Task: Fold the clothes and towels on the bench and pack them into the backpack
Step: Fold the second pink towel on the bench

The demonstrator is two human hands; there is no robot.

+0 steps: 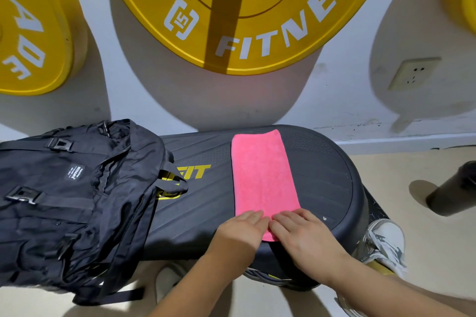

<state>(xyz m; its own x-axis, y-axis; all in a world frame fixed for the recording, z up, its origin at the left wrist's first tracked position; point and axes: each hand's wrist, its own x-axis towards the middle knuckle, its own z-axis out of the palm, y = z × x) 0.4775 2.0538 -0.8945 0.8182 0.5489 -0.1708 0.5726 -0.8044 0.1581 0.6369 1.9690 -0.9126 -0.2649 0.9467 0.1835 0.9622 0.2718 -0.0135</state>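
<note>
Left hand (242,229) and right hand (301,234) press flat, fingers straight, on the towel (262,177), which lies right of the backpack (77,188) on the worktop (322,162); I judge they smooth it for another fold.

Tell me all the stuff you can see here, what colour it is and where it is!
towel: one, pink, folded into a long strip, lying across the bench right of the middle
backpack: one, black, on the bench's left end
bench: one, black with yellow lettering, against the wall
weight plates: three, yellow with white lettering, on the wall, with the outer two cut off by the picture's edges
wall socket: one, off-white, on the wall at the right
bottle: one, dark, on the floor at the right
shoe: one, white and grey, by the bench's right end
left hand: one, flat on the towel's near end
right hand: one, flat beside it on the towel
</note>
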